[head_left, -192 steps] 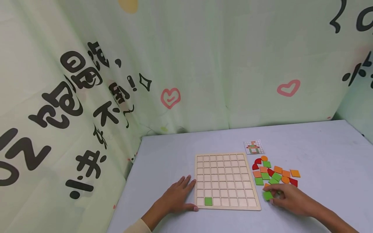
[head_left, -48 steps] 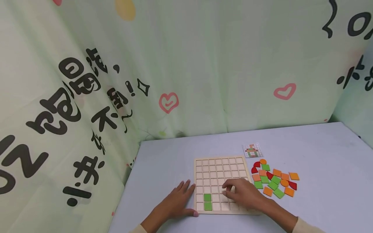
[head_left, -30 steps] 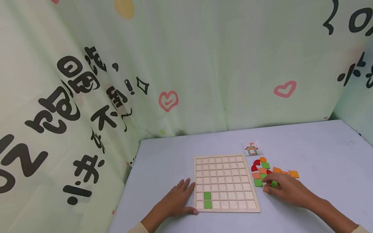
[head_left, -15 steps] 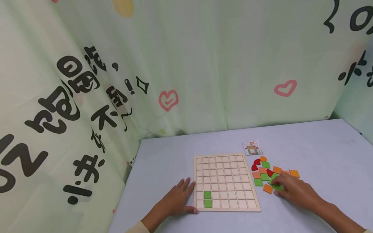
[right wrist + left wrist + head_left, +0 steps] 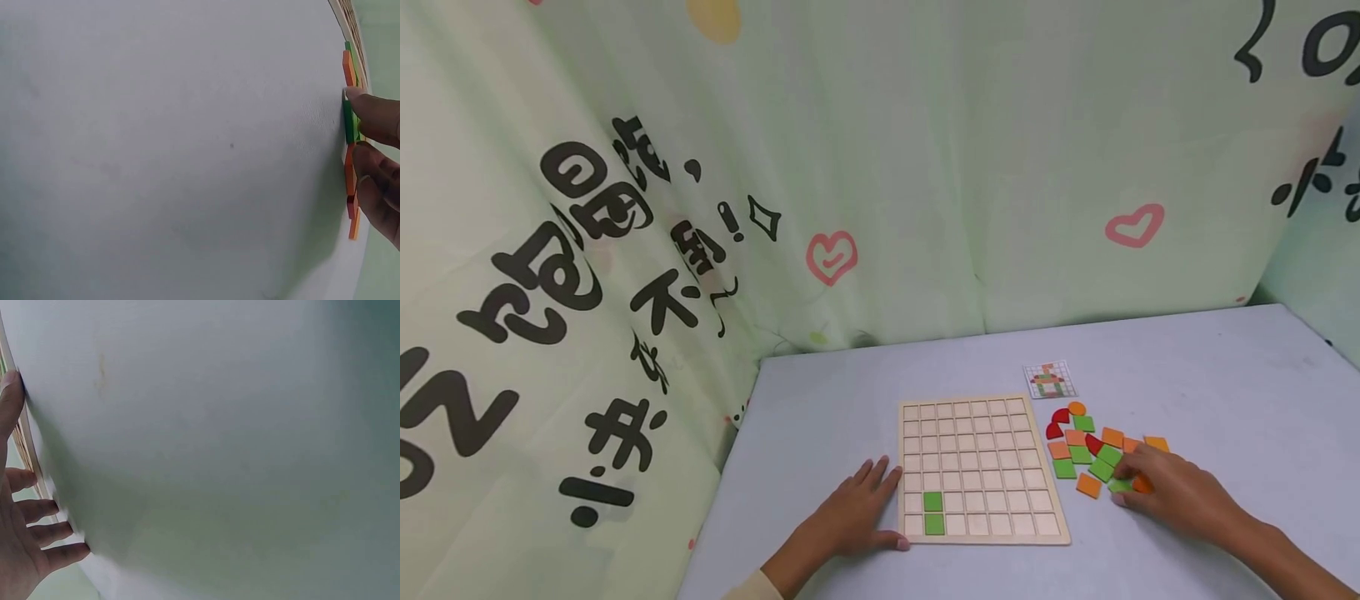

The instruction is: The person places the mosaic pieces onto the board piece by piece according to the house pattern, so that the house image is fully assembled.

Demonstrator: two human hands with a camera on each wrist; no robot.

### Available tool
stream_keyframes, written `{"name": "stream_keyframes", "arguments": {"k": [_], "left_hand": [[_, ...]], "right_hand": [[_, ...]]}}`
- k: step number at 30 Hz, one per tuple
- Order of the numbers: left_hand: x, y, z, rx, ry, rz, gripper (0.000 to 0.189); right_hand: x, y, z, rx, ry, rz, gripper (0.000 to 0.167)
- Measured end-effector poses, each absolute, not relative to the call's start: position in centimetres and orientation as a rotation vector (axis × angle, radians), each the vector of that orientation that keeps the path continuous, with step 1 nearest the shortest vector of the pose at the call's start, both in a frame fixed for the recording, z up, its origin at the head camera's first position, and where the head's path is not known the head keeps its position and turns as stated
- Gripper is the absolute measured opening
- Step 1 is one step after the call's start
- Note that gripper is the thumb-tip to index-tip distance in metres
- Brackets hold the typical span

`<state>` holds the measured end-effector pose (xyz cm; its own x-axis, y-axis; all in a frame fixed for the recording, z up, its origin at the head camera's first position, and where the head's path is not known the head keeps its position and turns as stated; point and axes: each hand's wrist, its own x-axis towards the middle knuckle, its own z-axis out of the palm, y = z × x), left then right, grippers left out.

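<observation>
My left hand [image 5: 853,515] lies with spread, straight fingers along the left edge of a wooden grid board [image 5: 987,461]; in the left wrist view its fingertips [image 5: 78,550] touch that edge. Two green square tiles, an upper one [image 5: 932,502] and a lower one [image 5: 934,524], fill cells in the board's second column. Over the loose tiles at right, my right hand [image 5: 1183,493] pinches a green square tile [image 5: 1118,485] between thumb and index finger. The right wrist view shows this green tile [image 5: 348,122] edge-on between the fingertips. Part of the pile is hidden under the hand.
Loose pieces lie right of the board: green squares [image 5: 1064,468], orange squares [image 5: 1088,486], red curved pieces [image 5: 1054,431] and an orange disc [image 5: 1077,408]. Behind them is a printed pattern card [image 5: 1050,380]. A patterned curtain [image 5: 925,167] hangs behind the white table [image 5: 827,400].
A second green tile now sits above the first on the board. My right hand has returned from the board to the pile and shifted right onto another green tile. The left hand stays put.
</observation>
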<state>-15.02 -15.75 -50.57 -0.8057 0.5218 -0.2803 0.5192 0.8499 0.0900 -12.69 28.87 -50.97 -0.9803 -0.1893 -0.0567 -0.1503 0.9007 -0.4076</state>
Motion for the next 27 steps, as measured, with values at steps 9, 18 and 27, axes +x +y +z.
{"name": "stream_keyframes", "arguments": {"k": [9,18,27], "left_hand": [[-14.96,-15.84,-50.70,0.775,2.731,0.027,0.104],[-15.15,-15.92,-51.06,0.770,2.730,0.030,0.104],[-15.05,-15.91,-51.02,0.787,2.739,0.041,0.103]], "right_hand": [[-12.77,28.79,-51.18,-0.236,2.956,-0.617,0.034],[-12.51,28.56,-51.25,-0.235,2.956,-0.641,0.032],[-12.38,28.35,-51.20,-0.263,2.953,-0.639,0.030]]}}
